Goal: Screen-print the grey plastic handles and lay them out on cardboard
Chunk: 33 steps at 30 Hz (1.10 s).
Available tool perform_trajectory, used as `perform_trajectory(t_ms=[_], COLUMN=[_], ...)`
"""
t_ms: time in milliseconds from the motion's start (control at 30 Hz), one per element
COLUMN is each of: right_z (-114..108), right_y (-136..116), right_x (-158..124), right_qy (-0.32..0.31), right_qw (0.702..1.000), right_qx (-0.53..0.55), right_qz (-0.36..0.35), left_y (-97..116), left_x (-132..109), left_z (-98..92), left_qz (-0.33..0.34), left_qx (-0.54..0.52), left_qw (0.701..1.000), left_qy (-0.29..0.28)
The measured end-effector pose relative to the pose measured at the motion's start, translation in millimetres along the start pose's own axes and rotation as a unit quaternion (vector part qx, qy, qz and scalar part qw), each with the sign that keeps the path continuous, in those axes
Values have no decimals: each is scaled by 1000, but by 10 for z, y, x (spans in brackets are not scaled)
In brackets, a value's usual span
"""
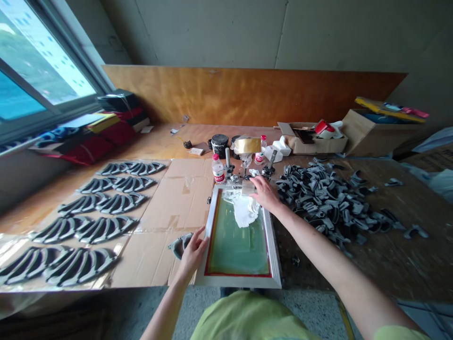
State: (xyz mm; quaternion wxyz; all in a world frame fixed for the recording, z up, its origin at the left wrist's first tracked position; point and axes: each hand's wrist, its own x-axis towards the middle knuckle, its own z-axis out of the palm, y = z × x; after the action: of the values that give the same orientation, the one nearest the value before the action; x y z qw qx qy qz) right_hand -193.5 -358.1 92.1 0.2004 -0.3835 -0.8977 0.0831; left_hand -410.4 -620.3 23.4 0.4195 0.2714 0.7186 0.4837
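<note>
A metal-framed screen [239,250] with green mesh lies at the table's front edge, with white paste [245,211] spread on its upper part. My right hand [264,191] is closed on a pale, translucent scraper [248,188] at the frame's far end. Beside the frame's left edge, my left hand [194,250] has its fingers bent round a grey curved part [180,245], partly hidden behind them. Clamps with upright posts [228,158] stand at the far end of the screen.
Rows of grey curved parts [106,224] lie on cardboard [152,208] at the left. A heap of small grey pieces [325,198] covers the right side. Behind stand bottles [218,170], a black tub [220,145] and an open box [307,144].
</note>
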Motion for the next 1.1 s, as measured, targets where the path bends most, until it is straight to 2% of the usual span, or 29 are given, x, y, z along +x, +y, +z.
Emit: perform_trajectory(t_ms=[100,200,267,367,467,567,667,733,867,967,1100], right_z=[128,224,228,123,-34,-77,48,152,166,57,-38], right_y=[-239,-291,-260,-174,-87,-73,-145,-194,-184,-142,-150], right_x=[143,-5,-214,-500,-545,-389,-335,-446,-689,-501,110], right_qy=[-120,-168,-163,-169,-191,-195,-123,-92,-107,-111,-104], right_qw=[991,982,983,973,961,962,981,983,974,978,991], right_qx=[-58,-82,-69,-31,1,10,-2,-8,4,50,71], right_qz=[20,10,-50,-152,-199,-192,-151,-156,-198,-171,-54], left_y=[-78,-117,-152,-202,-211,-165,-88,-46,-32,-18,205], left_x=[39,42,45,61,71,56,25,10,10,6,-59], left_z=[15,-6,-17,-20,-12,-3,-2,-4,-7,-26,-121], left_qz=[0,-11,-12,-15,-14,-8,-13,-20,-29,-34,-40], left_qx=[-12,-16,-17,-17,-19,-26,-34,-39,-49,-48,-55], left_qw=[1000,999,999,999,999,999,999,999,998,998,997], left_qy=[-21,-30,-33,-35,-36,-30,-24,-21,-16,-18,-36])
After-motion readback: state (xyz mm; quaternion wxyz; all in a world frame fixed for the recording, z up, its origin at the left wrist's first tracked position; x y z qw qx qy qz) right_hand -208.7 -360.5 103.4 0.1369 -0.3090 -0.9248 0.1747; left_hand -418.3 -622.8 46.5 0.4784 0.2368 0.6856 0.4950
